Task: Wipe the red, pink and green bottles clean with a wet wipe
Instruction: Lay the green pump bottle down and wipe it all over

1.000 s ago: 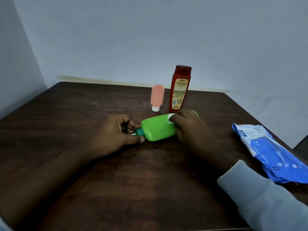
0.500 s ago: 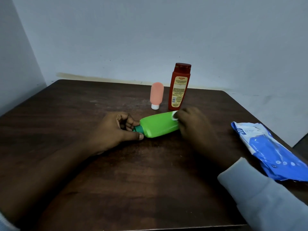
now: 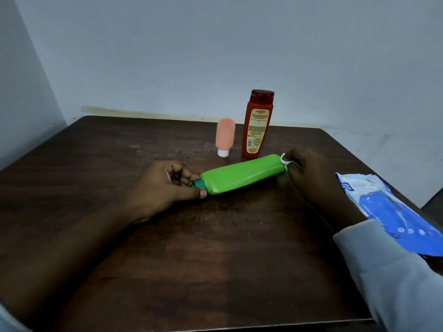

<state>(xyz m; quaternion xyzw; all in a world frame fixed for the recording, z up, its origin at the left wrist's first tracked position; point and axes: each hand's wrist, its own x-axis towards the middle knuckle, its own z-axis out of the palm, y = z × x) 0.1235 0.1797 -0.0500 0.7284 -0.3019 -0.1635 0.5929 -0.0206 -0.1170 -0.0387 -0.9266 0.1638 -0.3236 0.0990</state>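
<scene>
One green bottle (image 3: 242,173) lies on its side on the bench (image 3: 215,259), left grip (image 3: 165,185) pinching its cap (image 3: 198,183), right grip (image 3: 311,173) pinching a wet wipe (image 3: 284,160) against its base. Steadying the cap and rolling the bottle between long strokes should reach every face.

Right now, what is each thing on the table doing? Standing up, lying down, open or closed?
green bottle, lying on its side, cap on.
pink bottle, standing upside down on its white cap.
red bottle, standing upright, lid closed.
wet wipe, bunched at the green bottle's bottom end.
wipes pack, lying flat, crumpled.
left hand, pinching the green bottle's cap.
right hand, holding the wet wipe.
</scene>
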